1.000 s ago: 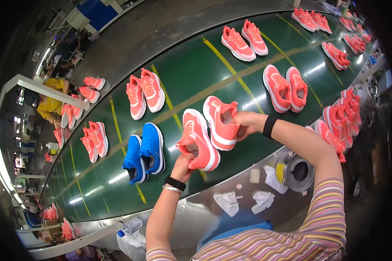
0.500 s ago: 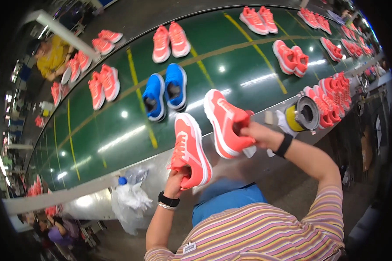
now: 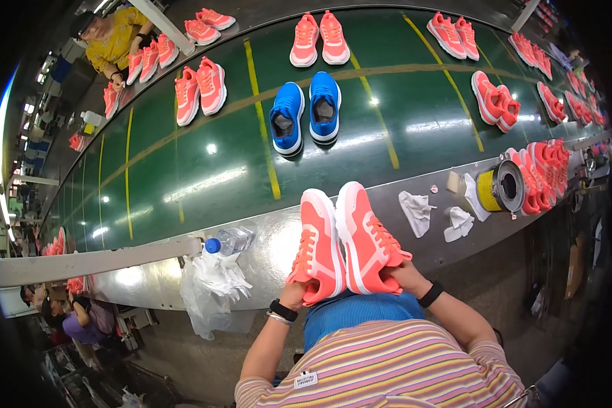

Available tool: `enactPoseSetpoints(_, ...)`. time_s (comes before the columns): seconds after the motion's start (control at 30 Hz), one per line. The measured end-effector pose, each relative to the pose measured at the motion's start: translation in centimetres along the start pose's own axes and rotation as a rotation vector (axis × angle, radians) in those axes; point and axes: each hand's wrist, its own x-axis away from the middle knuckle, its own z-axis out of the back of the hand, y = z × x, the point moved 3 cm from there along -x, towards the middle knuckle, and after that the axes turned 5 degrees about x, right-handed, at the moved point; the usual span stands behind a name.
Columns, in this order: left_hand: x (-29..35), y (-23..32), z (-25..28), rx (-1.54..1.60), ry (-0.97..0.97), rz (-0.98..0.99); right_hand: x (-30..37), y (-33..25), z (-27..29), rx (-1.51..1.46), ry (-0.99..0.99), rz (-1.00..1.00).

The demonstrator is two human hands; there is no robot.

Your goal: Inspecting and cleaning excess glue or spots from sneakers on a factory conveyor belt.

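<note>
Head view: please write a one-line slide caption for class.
Left hand and right hand each hold a coral sneaker near a green conveyor belt bearing blue sneakers.

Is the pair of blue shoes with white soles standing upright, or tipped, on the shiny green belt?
Upright: the blue shoes rest soles down on the green belt, their openings facing up.

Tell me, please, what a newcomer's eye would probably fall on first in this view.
Probably the blue sneakers, the only pair of that colour among the coral pairs on the green belt. Next come two coral sneakers in the foreground, one in the left hand, one in the right hand. A yellow-shirted person stands out at upper left, beyond the belt.
</note>
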Motion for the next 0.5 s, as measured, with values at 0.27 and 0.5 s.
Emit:
enactPoseSetpoints(0.27,0.2,0.7,-1.3,-0.002,0.085,0.040,-1.2,0.6,1.0,-0.156,-0.018,-0.086)
enactPoseSetpoints(0.5,-1.1,1.4,1.0,-0.486,0.143,-0.303,-1.5,1.6,0.3,-0.275,0.004,-0.148)
